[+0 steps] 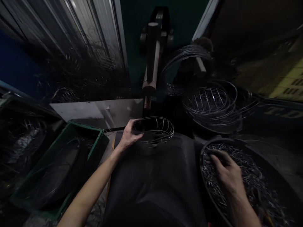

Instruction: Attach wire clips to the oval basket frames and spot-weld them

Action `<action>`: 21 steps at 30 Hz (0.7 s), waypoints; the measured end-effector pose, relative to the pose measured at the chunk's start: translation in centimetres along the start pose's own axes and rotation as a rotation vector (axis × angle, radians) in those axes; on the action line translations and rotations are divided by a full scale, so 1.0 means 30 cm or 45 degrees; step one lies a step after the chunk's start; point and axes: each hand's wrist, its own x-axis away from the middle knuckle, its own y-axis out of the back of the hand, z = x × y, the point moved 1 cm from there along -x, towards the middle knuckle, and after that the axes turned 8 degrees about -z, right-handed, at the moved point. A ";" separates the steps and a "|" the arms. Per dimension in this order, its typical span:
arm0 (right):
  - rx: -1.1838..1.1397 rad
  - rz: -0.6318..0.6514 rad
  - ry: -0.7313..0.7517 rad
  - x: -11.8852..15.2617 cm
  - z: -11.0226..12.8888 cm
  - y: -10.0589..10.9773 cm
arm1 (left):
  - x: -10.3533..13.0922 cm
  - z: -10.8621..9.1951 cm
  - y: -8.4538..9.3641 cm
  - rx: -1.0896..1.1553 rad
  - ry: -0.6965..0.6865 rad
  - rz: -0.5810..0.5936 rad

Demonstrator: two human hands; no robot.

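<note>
While the left hand (129,135) grips one end of a round wire frame (158,130), thumb and fingers closed about its left side, the right hand (229,172) reaches into a dark basin (201,167) of short metal pieces (248,168). Frame held up over a dark apron (163,176), just below the end of a machine's projecting arm (151,67); apart from it, as far as the dim light shows. Right fingers curled, dark and blurred; cannot tell whether they have hold of a piece. More wire frames (210,101) lie heaped behind the basin; a green crate (93,150) stands on the left.

Step in hand, by my reading: picking a small piece with the frame kept ready. Next move would call for a sure fingertip pinch on one piece, frame kept steady meanwhile.
</note>
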 end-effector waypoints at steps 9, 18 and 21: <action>-0.330 0.409 0.764 -0.105 0.542 -0.265 | -0.039 -0.090 -0.022 -0.263 -0.264 0.126; 0.204 -0.059 1.633 -0.127 0.597 -0.290 | -0.046 -0.083 -0.028 -0.254 -0.261 0.127; 0.223 -0.095 1.696 -0.140 0.587 -0.305 | -0.049 -0.079 -0.040 -0.234 -0.208 0.056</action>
